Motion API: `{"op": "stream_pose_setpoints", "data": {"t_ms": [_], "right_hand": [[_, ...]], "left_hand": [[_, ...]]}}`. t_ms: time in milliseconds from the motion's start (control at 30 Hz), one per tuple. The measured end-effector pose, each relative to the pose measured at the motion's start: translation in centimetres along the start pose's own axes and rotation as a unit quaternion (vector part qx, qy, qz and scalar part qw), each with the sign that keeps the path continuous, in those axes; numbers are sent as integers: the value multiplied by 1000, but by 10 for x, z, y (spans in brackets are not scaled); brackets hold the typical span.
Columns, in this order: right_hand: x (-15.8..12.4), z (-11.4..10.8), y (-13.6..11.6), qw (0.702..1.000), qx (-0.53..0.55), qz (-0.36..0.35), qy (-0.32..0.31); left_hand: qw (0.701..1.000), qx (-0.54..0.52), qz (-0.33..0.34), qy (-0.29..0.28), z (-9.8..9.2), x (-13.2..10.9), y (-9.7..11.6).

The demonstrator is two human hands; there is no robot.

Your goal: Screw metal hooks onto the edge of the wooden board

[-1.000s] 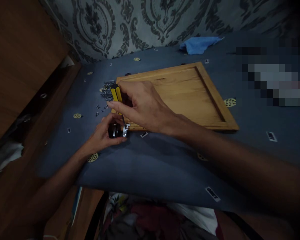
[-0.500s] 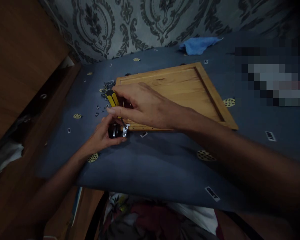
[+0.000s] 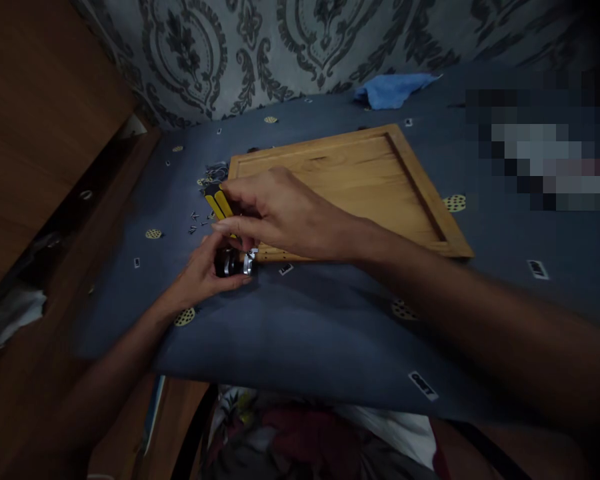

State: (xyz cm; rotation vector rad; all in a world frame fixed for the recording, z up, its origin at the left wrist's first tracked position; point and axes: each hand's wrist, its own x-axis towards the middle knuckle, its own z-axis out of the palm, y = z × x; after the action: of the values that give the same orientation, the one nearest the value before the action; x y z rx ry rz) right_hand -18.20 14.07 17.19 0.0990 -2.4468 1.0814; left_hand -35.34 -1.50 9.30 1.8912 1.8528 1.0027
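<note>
My right hand (image 3: 280, 213) is closed around a screwdriver (image 3: 219, 203) with a yellow and black handle, its tip slanting down to the near left corner of a wooden panel (image 3: 345, 160). A shiny metal piece, which looks like a caster wheel (image 3: 247, 264) with a dark wheel and silver bracket, sits at that corner. My left hand (image 3: 205, 270) grips it between thumb and fingers. The panel lies flat with a raised rim and small dark holes along its near edge. My right fingers hide most of the screwdriver's shaft.
Several small screws (image 3: 194, 223) lie left of the panel, with a heap of metal hardware (image 3: 215, 173) behind them. A blue cloth (image 3: 397, 91) rests near the wall. A wooden cabinet (image 3: 45, 120) stands at the left. The dark tablecloth (image 3: 300, 333) has printed patterns.
The screwdriver handle has shifted slightly left and down, tilting more, and my right fingers have moved lower near its shaft. My left hand still grips the caster wheel. The view has shifted slightly.
</note>
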Motion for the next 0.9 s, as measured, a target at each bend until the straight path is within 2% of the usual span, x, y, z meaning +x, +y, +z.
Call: {"op": "stream_pose_setpoints", "data": {"t_ms": [267, 433, 567, 767, 900], "right_hand": [[-1, 13, -1, 993, -93, 25, 75], [-2, 19, -15, 988, -105, 82, 82], [0, 16, -19, 983, -125, 114, 66], [1, 4, -8, 993, -112, 22, 33], [2, 4, -6, 993, -113, 15, 40]], "left_hand": [[1000, -6, 6, 13, 3, -1, -2], [1000, -9, 5, 10, 2, 0, -2], [1000, -12, 15, 13, 2, 0, -2], [1000, -3, 8, 16, 3, 0, -3], [1000, 7, 7, 12, 1, 0, -3]]}}
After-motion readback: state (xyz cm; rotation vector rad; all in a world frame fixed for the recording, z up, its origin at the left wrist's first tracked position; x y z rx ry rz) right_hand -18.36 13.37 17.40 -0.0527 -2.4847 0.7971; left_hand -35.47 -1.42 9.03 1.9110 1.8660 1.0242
